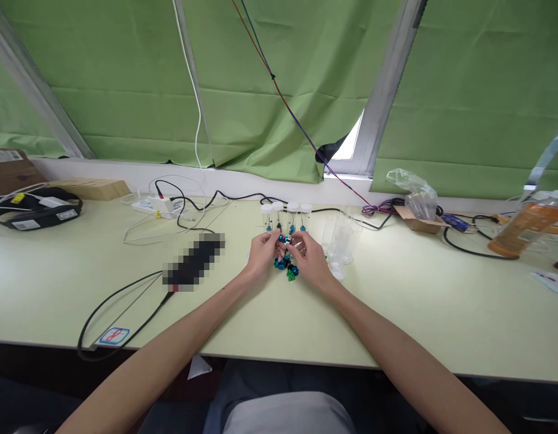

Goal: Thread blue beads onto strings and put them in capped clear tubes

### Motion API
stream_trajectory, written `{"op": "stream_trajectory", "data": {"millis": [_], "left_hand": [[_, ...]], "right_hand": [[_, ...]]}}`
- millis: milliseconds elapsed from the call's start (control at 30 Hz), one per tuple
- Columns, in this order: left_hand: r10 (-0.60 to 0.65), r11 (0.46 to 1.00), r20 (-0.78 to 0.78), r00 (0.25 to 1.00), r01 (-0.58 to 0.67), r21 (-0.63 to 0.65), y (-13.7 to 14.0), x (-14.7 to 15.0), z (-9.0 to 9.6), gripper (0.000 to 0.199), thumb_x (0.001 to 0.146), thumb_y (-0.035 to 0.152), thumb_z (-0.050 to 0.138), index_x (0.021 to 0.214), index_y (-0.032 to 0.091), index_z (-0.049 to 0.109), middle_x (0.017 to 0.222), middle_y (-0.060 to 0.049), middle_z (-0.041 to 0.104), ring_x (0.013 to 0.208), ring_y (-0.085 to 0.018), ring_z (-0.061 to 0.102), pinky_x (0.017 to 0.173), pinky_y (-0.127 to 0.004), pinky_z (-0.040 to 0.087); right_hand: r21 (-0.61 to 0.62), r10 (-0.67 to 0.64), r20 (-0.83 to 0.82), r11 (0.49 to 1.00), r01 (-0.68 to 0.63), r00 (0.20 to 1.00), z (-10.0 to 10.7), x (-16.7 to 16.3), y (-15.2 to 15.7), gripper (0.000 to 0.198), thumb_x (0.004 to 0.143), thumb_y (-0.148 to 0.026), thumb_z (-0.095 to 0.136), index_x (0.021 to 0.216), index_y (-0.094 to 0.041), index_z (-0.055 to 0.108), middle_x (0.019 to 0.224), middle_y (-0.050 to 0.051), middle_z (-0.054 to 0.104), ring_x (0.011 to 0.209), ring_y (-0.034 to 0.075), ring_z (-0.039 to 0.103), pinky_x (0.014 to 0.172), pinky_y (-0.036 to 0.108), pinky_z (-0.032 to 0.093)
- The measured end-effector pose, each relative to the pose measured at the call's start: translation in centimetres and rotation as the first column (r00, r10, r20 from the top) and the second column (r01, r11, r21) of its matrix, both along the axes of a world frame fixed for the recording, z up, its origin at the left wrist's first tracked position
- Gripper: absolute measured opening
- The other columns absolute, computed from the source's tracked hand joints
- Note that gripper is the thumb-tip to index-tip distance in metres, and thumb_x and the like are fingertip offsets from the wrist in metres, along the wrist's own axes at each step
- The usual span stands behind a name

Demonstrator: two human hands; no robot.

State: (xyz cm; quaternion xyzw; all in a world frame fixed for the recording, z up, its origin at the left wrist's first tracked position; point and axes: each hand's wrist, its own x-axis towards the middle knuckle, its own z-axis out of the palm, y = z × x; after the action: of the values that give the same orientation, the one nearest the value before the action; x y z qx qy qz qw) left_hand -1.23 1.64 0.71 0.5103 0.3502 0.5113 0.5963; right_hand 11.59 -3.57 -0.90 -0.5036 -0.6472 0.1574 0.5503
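remotely, i pinch a blue piece (283,239) between left hand (263,254) and right hand (310,258), both nearly closed, likely for steadiness. loose parts (283,264) lie handily at six o'clock.

So both hands are up close together over the tabletop (418,307), left hand (261,256) and right hand (311,260) pinching a small blue piece (283,239) between the fingertips. There's a little pile of blue, black and green bits (288,265) right under them, four white-topped containers (292,207) lined up just behind, and some clear plastic cups (342,244) off to the right.
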Motion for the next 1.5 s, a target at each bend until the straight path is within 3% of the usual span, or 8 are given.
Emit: {"op": "stream_trajectory", "data": {"millis": [400, 567, 767, 1033, 1167, 1267, 1500], "left_hand": [[-0.018, 1.000, -0.013, 1.000, 0.019, 0.014, 0.09, 0.02, -0.16, 0.028, 0.082, 0.037, 0.065, 0.070, 0.013, 0.059, 0.053, -0.002, 0.057, 0.041, -0.010, 0.051, 0.040, -0.023, 0.038], [-0.042, 0.999, -0.028, 0.999, 0.043, 0.015, 0.07, -0.08, -0.15, 0.028, 0.082, 0.038, 0.066, 0.071, 0.013, 0.059, 0.053, -0.002, 0.057, 0.041, -0.011, 0.052, 0.039, -0.023, 0.038], [-0.076, 0.997, -0.027, 0.997, 0.077, 0.014, 0.04, -0.08, -0.11, 0.029, 0.080, 0.039, 0.068, 0.071, 0.013, 0.059, 0.053, -0.002, 0.057, 0.041, -0.011, 0.052, 0.040, -0.023, 0.039], [-0.096, 0.994, 0.024, 0.995, 0.097, -0.053, 0.05, 0.03, -0.01, 0.029, 0.078, 0.038, 0.070, 0.071, 0.013, 0.058, 0.053, -0.003, 0.058, 0.041, -0.011, 0.052, 0.040, -0.023, 0.037], [-0.078, 0.995, 0.041, 0.996, 0.080, -0.067, 0.00, 0.03, 0.13, 0.027, 0.078, 0.037, 0.070, 0.071, 0.013, 0.058, 0.053, -0.002, 0.058, 0.041, -0.011, 0.052, 0.040, -0.023, 0.037], [-0.059, 0.996, 0.044, 0.997, 0.062, -0.071, -0.14, 0.00, 0.26, 0.025, 0.079, 0.035, 0.069, 0.074, 0.013, 0.059, 0.051, -0.002, 0.057, 0.041, -0.011, 0.051, 0.040, -0.023, 0.037], [-0.057, 0.996, 0.037, 0.998, 0.059, -0.066, -0.08, -0.01, 0.25, 0.026, 0.079, 0.037, 0.069, 0.075, 0.013, 0.060, 0.051, -0.001, 0.057, 0.040, -0.011, 0.051, 0.040, -0.023, 0.037]], "right_hand": [[0.010, 0.018, 0.004, 1.000, -0.018, 1.000, -0.26, 0.02, 0.16, 0.019, 0.092, -0.036, 0.049, 0.090, -0.020, 0.059, 0.082, 0.003, 0.065, 0.070, 0.016, 0.058, 0.066, 0.028, 0.044], [-0.009, 0.001, 0.055, 1.000, -0.001, 0.998, -0.31, 0.09, 0.21, 0.033, 0.096, -0.041, 0.043, 0.072, -0.021, 0.054, 0.063, -0.001, 0.055, 0.058, 0.014, 0.048, 0.060, 0.027, 0.037], [-0.025, -0.015, 0.071, 1.000, 0.017, 0.997, -0.31, 0.14, 0.20, 0.044, 0.098, -0.044, 0.035, 0.064, -0.021, 0.050, 0.059, -0.001, 0.055, 0.057, 0.014, 0.050, 0.061, 0.027, 0.037], [-0.022, -0.051, 0.055, 0.998, 0.052, 0.997, -0.08, 0.02, 0.04, 0.043, 0.097, -0.046, 0.037, 0.065, -0.021, 0.052, 0.062, 0.000, 0.058, 0.058, 0.015, 0.052, 0.060, 0.028, 0.038], [-0.011, -0.037, 0.016, 0.999, 0.037, 0.999, 0.19, -0.06, -0.09, 0.024, 0.093, -0.043, 0.048, 0.093, -0.021, 0.059, 0.080, 0.002, 0.066, 0.059, 0.014, 0.054, 0.062, 0.028, 0.043], [-0.001, -0.026, 0.017, 1.000, 0.026, 1.000, 0.15, -0.05, -0.12, 0.022, 0.089, -0.038, 0.053, 0.103, -0.021, 0.055, 0.090, 0.003, 0.066, 0.061, 0.014, 0.057, 0.064, 0.029, 0.045], [0.008, -0.007, 0.012, 1.000, 0.007, 1.000, -0.05, -0.03, -0.11, 0.016, 0.089, -0.034, 0.050, 0.098, -0.021, 0.053, 0.092, 0.003, 0.064, 0.064, 0.014, 0.057, 0.063, 0.029, 0.045]]}}
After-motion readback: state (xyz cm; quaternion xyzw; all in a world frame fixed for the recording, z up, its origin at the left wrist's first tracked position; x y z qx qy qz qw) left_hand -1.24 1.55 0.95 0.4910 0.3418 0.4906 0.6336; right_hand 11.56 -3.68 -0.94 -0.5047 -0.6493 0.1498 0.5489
